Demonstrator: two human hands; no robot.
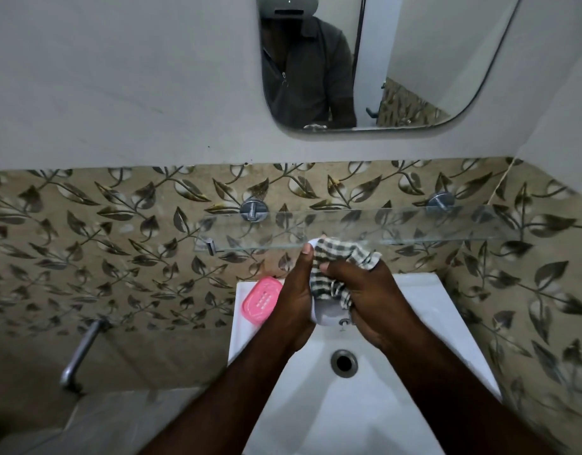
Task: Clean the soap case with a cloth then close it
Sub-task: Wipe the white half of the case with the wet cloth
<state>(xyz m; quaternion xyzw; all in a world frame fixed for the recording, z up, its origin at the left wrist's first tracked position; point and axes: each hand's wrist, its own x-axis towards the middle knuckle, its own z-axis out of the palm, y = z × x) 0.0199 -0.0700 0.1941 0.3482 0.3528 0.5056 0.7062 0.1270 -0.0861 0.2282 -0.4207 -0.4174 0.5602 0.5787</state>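
Left hand (296, 290) grips, seemingly, the soap case (327, 315); right hand (371, 297) clutches cloth (335, 254).

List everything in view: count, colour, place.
case: 1, white, held over the sink between both hands
cloth: 1, grey-and-white check, draped over the case
pink part: 1, pink, slotted, on the sink's back-left corner
sink: 1, white, below the hands
drain: 1, metal, in the sink bottom
shelf: 1, clear glass, on the wall above the sink
mounts: 2, chrome, at the shelf's back edge
mirror: 1, on the wall above the shelf
pipe: 1, metal, on the wall left of the sink
left hand: 1, grips the case from the left
right hand: 1, grips the cloth against the case
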